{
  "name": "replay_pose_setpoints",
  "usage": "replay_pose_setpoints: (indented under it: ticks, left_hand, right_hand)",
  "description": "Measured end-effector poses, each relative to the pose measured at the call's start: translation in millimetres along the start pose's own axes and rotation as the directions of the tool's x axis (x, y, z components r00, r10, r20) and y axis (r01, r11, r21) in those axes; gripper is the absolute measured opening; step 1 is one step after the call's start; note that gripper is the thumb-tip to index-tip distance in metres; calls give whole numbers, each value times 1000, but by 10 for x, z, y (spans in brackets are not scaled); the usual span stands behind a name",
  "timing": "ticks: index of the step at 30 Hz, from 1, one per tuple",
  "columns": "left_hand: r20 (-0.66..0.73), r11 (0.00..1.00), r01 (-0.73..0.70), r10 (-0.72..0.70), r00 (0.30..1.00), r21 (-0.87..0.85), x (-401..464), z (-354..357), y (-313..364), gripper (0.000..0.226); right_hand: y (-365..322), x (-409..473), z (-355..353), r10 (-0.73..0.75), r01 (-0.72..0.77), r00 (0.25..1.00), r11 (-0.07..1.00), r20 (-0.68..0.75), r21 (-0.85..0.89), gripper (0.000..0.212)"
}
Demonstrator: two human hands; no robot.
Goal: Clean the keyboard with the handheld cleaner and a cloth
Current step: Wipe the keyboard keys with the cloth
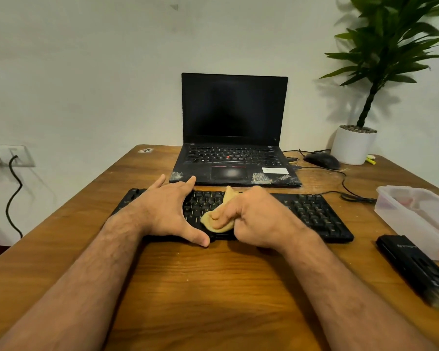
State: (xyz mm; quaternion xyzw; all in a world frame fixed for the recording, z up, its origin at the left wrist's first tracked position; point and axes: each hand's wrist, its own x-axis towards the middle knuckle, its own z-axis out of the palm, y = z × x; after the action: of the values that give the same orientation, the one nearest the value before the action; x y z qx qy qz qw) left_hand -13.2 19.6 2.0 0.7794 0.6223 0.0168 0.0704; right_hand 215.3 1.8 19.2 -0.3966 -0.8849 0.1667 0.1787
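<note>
On the brown wooden desk (213, 287), the right hand (256, 219) bunches a small yellow cloth (219, 216) in its grip against the black rectangular keyboard (312, 214); the left hand (162, 211), fingers spread flat, steadies the keyboard's left part.

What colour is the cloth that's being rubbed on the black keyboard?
Pale yellow-tan. The small cloth shows best in the head view, gripped by the right hand.
</note>
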Motion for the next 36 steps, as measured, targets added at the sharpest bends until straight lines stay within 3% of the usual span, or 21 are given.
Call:
replay_pose_setpoints:
  ticks: [5, 7, 9, 12, 14, 19, 24, 30, 32, 36]
  left_hand:
    - [-10, 1000, -11, 11, 1000, -3, 3, 3, -1, 162]
    - [-6, 1000, -14, 14, 1000, -4, 9, -2, 3, 162]
    - [-7, 1000, -16, 16, 1000, 3, 8, -2, 3, 164]
    - [-8, 1000, -24, 24, 1000, 20, 8, 1, -1, 163]
    - [2, 999, -25, 25, 1000, 26, 10, -1, 11, 163]
    - [10, 999, -17, 16, 1000, 34, 11, -13, 83, 162]
    - [26, 999, -6, 5, 1000, 34, 7, -40, 102, 165]
    - [36, 996, -84, 85, 996, -17, 98, -52, 370, 159]
    - [48, 993, -113, 114, 992, -21, 195, -81, 532, 158]
    - [79, 994, -111, 111, 991, -8, 296, -107, 697, 157]
  right_hand:
    - [357, 29, -166, 290, -302, 921, 953, -260, -5, 50]
    - [377, 89, -106, 281, -288, 927, 958, -249, 10, 58]
    - [284, 152, -3, 200, -205, 970, 979, -137, -20, 60]
    - [126, 242, 136, 59, -59, 997, 998, -55, -11, 58]
    - [95, 289, 184, 36, -37, 999, 998, -34, -45, 55]
    - [153, 260, 34, 211, -225, 969, 969, -130, -99, 57]
    - [452, 108, -220, 457, -511, 833, 852, -312, -117, 37]
    - [290, 114, -186, 400, -406, 893, 914, -206, 12, 54]
    - [327, 95, -243, 399, -410, 874, 912, -275, 20, 54]
    - [526, -39, -410, 487, -529, 788, 849, -377, -8, 34]
